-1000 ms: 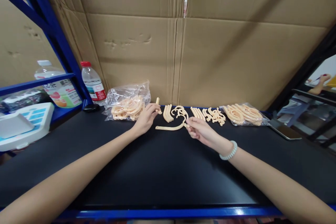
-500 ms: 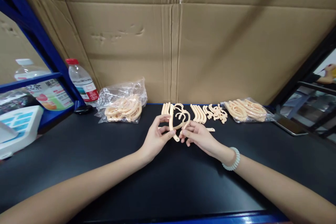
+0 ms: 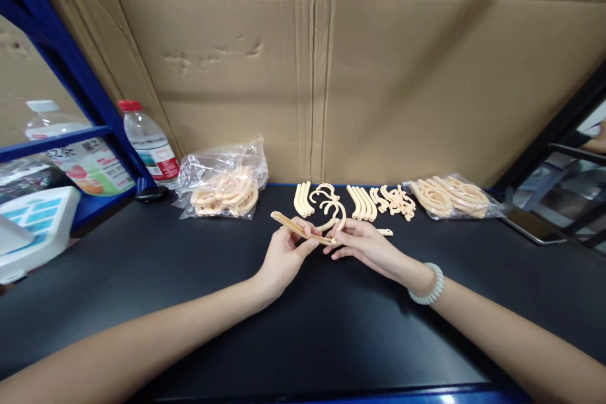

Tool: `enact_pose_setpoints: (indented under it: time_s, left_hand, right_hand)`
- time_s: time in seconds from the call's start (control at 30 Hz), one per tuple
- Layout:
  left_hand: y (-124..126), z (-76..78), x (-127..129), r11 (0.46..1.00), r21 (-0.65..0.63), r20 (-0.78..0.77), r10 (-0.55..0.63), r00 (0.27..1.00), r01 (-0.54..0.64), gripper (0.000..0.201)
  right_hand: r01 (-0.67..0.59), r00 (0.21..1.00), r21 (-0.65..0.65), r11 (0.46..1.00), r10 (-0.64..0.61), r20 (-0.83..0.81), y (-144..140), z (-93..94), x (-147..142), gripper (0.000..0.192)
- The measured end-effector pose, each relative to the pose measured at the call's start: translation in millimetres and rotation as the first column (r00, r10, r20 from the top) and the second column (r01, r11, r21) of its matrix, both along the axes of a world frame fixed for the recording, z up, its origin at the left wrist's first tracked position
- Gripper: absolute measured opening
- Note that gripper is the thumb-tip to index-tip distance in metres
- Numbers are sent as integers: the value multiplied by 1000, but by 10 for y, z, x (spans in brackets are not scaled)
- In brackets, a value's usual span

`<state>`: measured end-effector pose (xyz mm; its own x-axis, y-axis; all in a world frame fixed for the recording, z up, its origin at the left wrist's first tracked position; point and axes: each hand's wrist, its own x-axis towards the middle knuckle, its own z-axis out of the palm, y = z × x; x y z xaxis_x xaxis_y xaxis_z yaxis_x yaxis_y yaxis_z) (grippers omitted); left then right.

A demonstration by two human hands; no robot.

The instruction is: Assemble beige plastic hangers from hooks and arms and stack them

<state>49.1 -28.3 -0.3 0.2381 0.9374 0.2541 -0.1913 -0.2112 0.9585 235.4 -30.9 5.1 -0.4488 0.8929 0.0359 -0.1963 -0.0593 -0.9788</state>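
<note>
My left hand (image 3: 287, 259) pinches a long cream plastic hanger arm (image 3: 288, 223), tilted, its far end pointing up to the left. My right hand (image 3: 367, 245) has its thumb and fingers closed on a curved cream hanger hook (image 3: 343, 214). The lower end of the hook meets the right end of the arm in front of my right fingertips; whether they are joined I cannot tell. Just behind my hands lie a row of hanger arms (image 3: 302, 199), a second row (image 3: 362, 203) and a pile of small hooks (image 3: 396, 201).
A clear bag of cream parts (image 3: 225, 192) stands at the back left, another bag (image 3: 449, 197) at the back right. A phone (image 3: 533, 226) lies beyond it. Bottles, one with a red cap (image 3: 150, 145), and a white-and-blue box (image 3: 35, 227) are at left. Cardboard (image 3: 227, 95) walls the back.
My left hand has turned the hanger arm from nearly upright to a flatter slant, its top swinging left. Its right end now meets the hook in my right hand.
</note>
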Motion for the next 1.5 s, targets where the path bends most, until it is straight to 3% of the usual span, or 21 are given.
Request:
enact_pose_setpoints:
  time_s: [0.37, 1.1, 1.33, 1.5]
  left_hand:
    - [2, 10, 8, 998, 0, -17, -59, 998, 59, 25]
    - [-12, 6, 8, 993, -23, -75, -115, 991, 114, 28]
    - [-34, 27, 19, 998, -17, -132, -64, 989, 63, 27]
    - [-43, 42, 40, 998, -56, -16, -23, 1000, 22, 27]
  right_hand:
    - [63, 998, 8, 998, -63, -2, 20, -65, -11, 25]
    - [213, 963, 214, 953, -242, 116, -28, -109, -100, 23]
    - [250, 957, 201, 947, -273, 96, -26, -114, -123, 25]
    - [213, 975, 134, 968, -219, 33, -36, -89, -113, 25]
